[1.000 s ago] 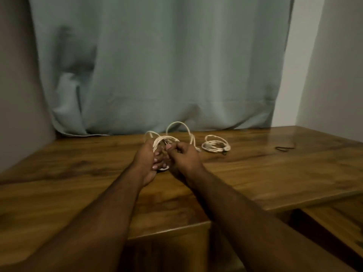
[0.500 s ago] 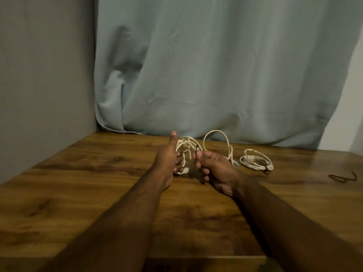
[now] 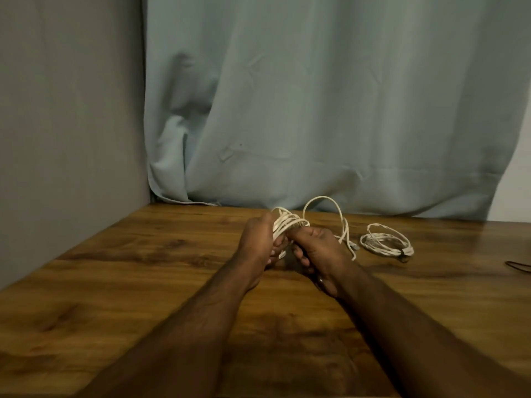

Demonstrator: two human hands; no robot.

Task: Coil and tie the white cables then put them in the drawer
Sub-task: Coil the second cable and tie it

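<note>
My left hand (image 3: 257,244) and my right hand (image 3: 319,251) meet above the middle of the wooden table (image 3: 143,282), both closed on a partly coiled white cable (image 3: 287,222). A loose loop of this cable arches up to the right, and its free end hangs down onto the table beside my right hand. A second white cable (image 3: 386,244), coiled and bound with a dark tie, lies flat on the table further right. No drawer is in view.
A thin dark tie (image 3: 518,265) lies at the table's right edge. A pale blue curtain (image 3: 316,110) hangs behind the table, and a grey wall (image 3: 71,110) closes the left side.
The view has swung to the left, so the drawer side of the table is gone from sight. My right hand has come back against the left one on the coil.
</note>
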